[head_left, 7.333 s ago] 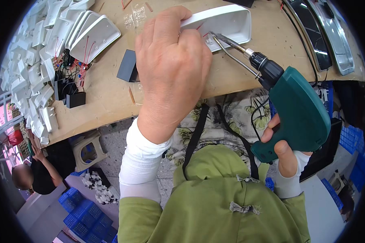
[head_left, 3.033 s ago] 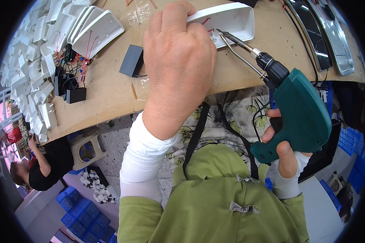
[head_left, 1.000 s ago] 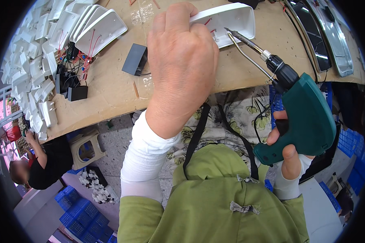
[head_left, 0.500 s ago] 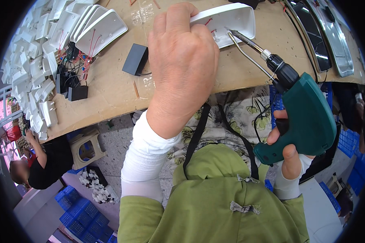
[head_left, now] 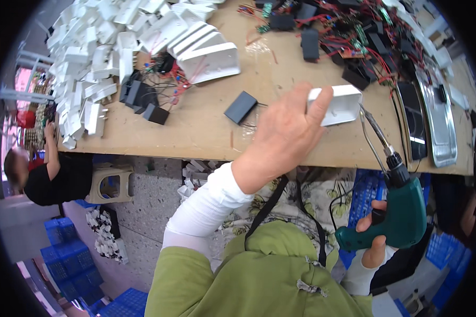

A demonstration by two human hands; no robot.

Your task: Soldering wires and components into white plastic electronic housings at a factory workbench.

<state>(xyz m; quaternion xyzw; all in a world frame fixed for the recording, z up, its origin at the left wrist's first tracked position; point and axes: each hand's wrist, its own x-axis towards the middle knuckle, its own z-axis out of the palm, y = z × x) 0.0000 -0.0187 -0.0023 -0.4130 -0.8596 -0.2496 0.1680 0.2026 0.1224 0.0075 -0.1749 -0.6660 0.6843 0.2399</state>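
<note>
Blue plastic crates (head_left: pixel 71 259) stacked on the floor at lower left, more blue crate (head_left: pixel 367 193) under the bench edge at right. No readable labels. White plastic housings (head_left: pixel 98 58) heaped across the upper-left of the wooden workbench (head_left: pixel 206 127); a larger white tray-shaped housing (head_left: pixel 209 58) lies just beside the heap. Small black box (head_left: pixel 240 107) sits alone near bench centre. Black modules with red wires (head_left: pixel 354 37) are spread over the upper right; two long silver-and-black trays (head_left: pixel 433 121) lie at far right.

White rectangular casing (head_left: pixel 337 104), open-sided, rounded corners, rests on the bench near its front edge. Left hand (head_left: pixel 285 140) reaches out over the edge, fingers wrapped onto the casing's left end, gripping it. Arm in white sleeve, extended forward.

Right hand (head_left: pixel 375 238) is closed around the grip of a green electric screwdriver (head_left: pixel 394 216), held low off the bench; its long thin bit angles up to the casing's right end, contact unclear.

Another person (head_left: pixel 42 174) sits at left below the bench.
</note>
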